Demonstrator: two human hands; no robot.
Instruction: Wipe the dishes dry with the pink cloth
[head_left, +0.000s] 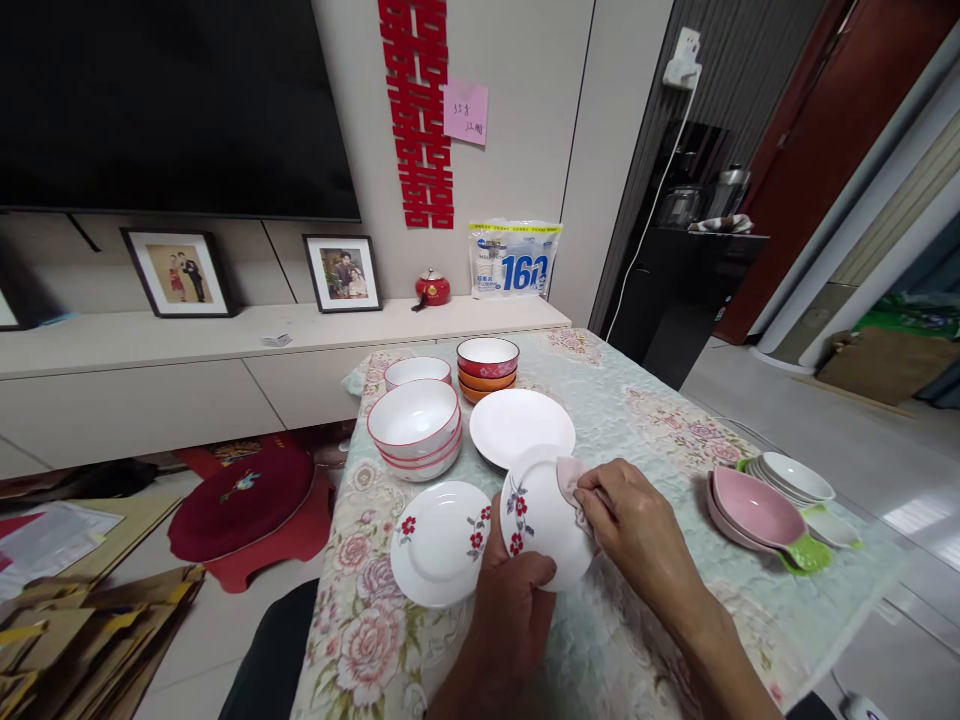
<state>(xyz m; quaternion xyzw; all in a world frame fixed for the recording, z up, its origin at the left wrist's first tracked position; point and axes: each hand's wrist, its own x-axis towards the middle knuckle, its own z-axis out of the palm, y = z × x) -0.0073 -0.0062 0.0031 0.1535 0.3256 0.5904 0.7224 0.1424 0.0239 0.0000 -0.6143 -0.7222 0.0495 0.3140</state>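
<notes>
So my left hand point(517, 590) is closed round the lower-left edge of a small plate point(551, 550), thumb up on the face. The plate's tilted, white with red flowers and dark leaves. My right hand point(630, 510) has thumb and fingers pinched on a pale pink cloth point(570, 475), which lies against the plate's upper-right rim.

Call the small plate the middle of the clock, 12 straight ahead. At 9 there's a flowered plate point(439, 560) flat on the tablecloth point(600, 390). Just past 12 sits a big white plate point(523, 422); its near edge is behind mine, and honestly I can't tell from this angle if the two touch. Around 10 you've got a stack of white bowls point(414, 425) with red rims, and another white bowl point(418, 370) just behind it. At 11, a red bowl point(489, 367) tops some orange bowls point(486, 383). Way out at 3 are pink dishes point(757, 505) with green handles, beside some white dishes point(801, 475).

Off the table: red stool point(244, 500) at 9, red jar point(433, 289) on the cabinet point(330, 335) at 11.
</notes>
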